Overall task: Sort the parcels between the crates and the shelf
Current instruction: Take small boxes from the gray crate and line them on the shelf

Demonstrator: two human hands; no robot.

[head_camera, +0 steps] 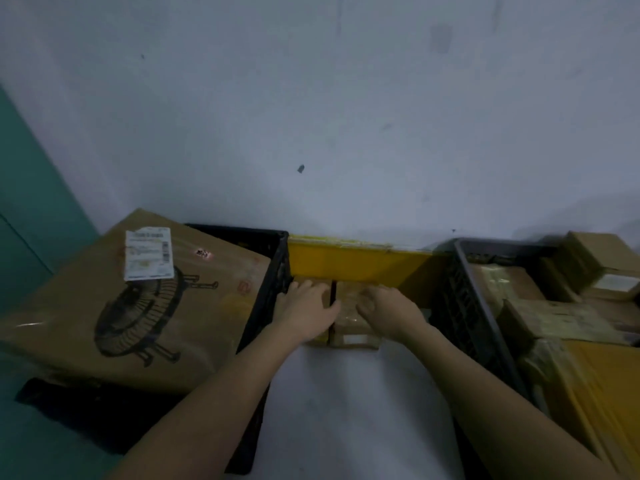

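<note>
Brown cardboard is seen under both hands: two small parcels lie side by side on the pale floor, just in front of the yellow parcel point(356, 261) against the wall. The left parcel point(320, 336) is pressed by the left hand point(306, 308), fingers spread flat. The right parcel point(351, 327) is gripped by the right hand point(391, 311), fingers curled. Left of the yellow parcel, a black crate point(277, 268) carries a large fan carton point(138, 306); right of it, a dark crate point(471, 306) holds boxes.

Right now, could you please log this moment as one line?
left hand on left small box | right hand on right small box | both between crates, before yellow parcel
</note>
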